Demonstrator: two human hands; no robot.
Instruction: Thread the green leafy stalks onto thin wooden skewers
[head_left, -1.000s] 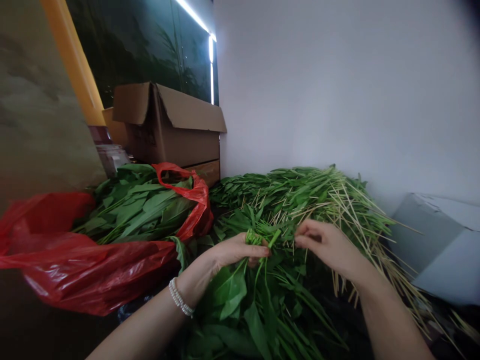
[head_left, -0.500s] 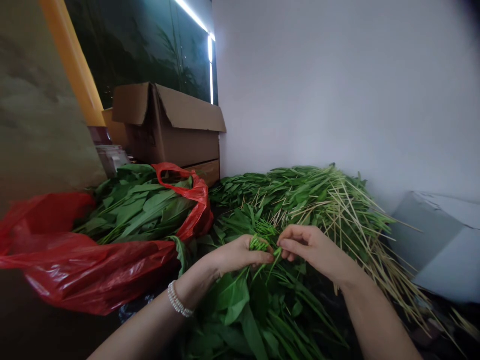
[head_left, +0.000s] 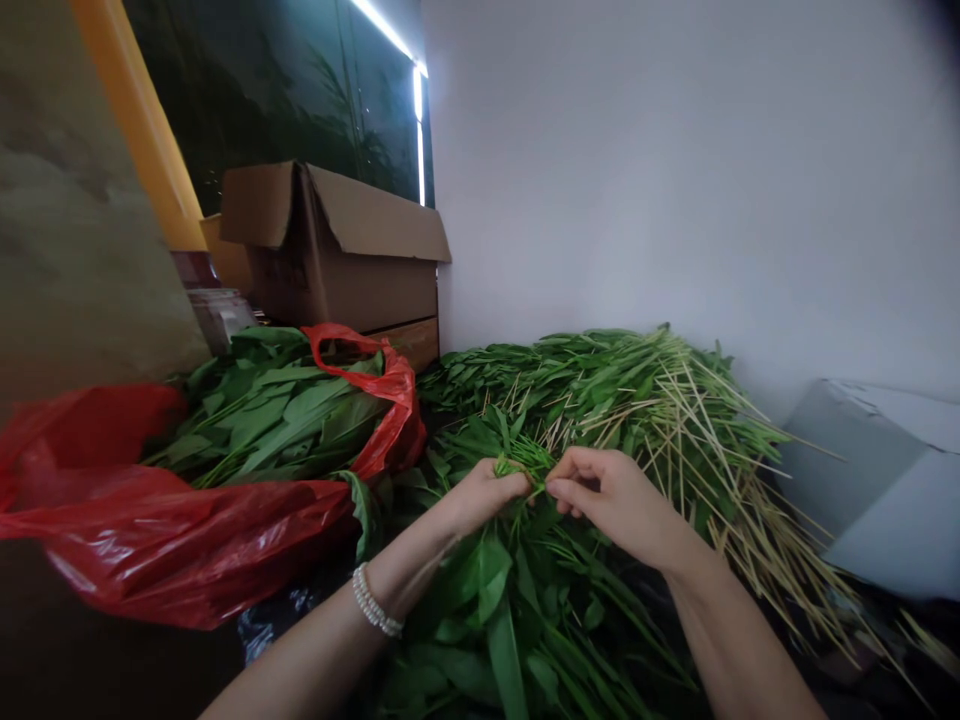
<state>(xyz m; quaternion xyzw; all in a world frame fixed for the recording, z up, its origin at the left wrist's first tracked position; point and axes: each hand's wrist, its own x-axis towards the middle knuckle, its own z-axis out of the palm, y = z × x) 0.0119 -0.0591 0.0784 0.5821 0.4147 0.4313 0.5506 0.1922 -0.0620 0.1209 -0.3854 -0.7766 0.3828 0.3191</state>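
Observation:
My left hand [head_left: 480, 497], with a beaded bracelet [head_left: 373, 603] at the wrist, is closed around a bunch of leafy green stems [head_left: 529, 454]. The stems' thin green ends show above the thumb. My right hand [head_left: 615, 502] is beside it, thumb and forefinger pinched at the bunch's right side. Whatever lies between those fingertips is too small to make out. Loose leafy greens [head_left: 499, 590] lie beneath both hands.
A red plastic bag [head_left: 217, 540] full of broad green leaves stands at left. Behind the hands is a heap of greens [head_left: 570, 355] topped with dry straws [head_left: 694, 405]. A cardboard box [head_left: 375, 285] stands at the back, a pale box [head_left: 900, 500] at right.
Both hands have shifted slightly left together. My left hand has turned a little, and its thumb now covers more of the stems. The right hand's pinch remains at the bunch.

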